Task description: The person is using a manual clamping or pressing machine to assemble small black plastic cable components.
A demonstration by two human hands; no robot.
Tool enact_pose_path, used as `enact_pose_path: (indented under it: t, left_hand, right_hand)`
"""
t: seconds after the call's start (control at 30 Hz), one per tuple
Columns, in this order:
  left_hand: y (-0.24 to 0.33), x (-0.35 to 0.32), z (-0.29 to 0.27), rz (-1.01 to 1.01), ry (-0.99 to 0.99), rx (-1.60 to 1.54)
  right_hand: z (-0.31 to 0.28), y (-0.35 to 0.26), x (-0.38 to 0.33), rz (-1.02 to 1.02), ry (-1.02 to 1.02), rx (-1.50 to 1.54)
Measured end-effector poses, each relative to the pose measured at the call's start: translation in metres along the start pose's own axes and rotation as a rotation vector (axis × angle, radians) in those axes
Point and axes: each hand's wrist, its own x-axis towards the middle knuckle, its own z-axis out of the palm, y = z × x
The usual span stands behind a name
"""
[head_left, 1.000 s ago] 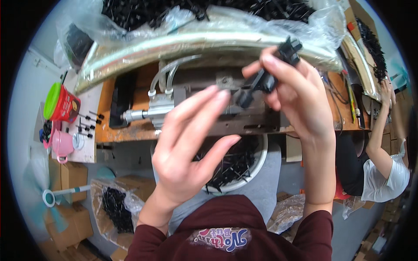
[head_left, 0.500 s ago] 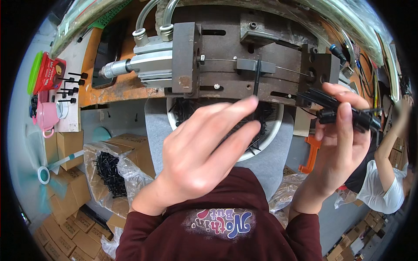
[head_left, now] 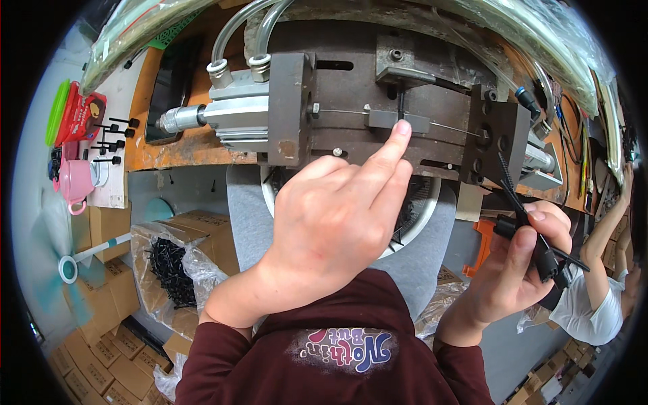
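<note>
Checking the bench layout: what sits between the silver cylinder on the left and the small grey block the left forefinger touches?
In the head view, a dark upright metal plate stands between the cylinder and the block, with a thin rod running across.

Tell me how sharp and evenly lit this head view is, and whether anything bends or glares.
Head view: left hand and metal fixture are sharp, evenly lit; straight edges bow toward the rim, corners are black; glare on the plastic sheet at top; right hand with black parts is clear.

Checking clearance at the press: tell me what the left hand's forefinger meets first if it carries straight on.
The left hand points at the small dark block on the metal fixture; its fingertip looks already there, though depth is unclear.
</note>
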Motion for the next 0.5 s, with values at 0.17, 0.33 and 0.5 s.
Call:
enact_pose_path:
  t: [0.17,0.33,0.5]
  left_hand:
    - [0.001,0.004,-0.003,-0.02,-0.034,0.008]
    - [0.0,0.007,-0.006,-0.027,-0.055,-0.064]
    - [0.022,0.001,-0.023,-0.074,-0.011,-0.666]
  right_hand:
    - [-0.001,-0.004,-0.001,0.051,-0.05,0.008]
    - [0.001,-0.002,0.004,-0.083,-0.124,-0.039]
    - [-0.004,-0.004,-0.004,-0.379,-0.303,-0.311]
